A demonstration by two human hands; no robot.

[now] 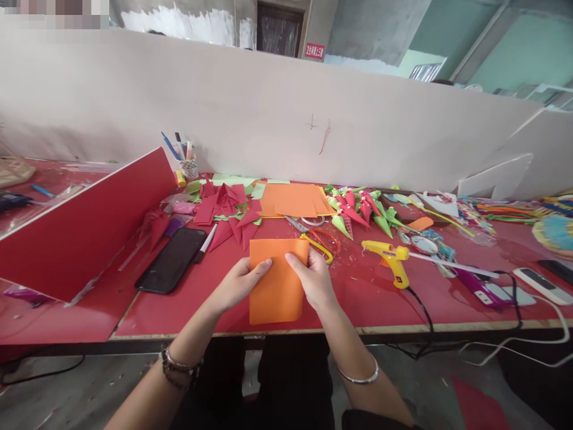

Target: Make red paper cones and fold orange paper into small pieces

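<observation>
Between my two hands is a rectangular piece of orange paper (pixel 277 295), held upright above the front of the red table. My left hand (pixel 245 279) pinches its left edge, thumb on the near face and fingers behind. On the opposite edge my right hand (pixel 317 276) grips it the same way. Just behind the paper lie scissors with yellow handles (pixel 320 248), partly covered by it. Farther back rests a stack of orange sheets (pixel 289 200). Red and green paper pieces (pixel 226 206) are heaped to its left, and small red and green paper cones (pixel 358 209) to its right.
A black phone (pixel 171 261) and a marker (pixel 206 243) lie left of my hands, near a leaning red board (pixel 94 233). A yellow glue gun (pixel 388 258) with its cord, and a purple power strip (pixel 483 289), are on the right. A pen cup (pixel 188 166) stands by the white partition (pixel 277 113).
</observation>
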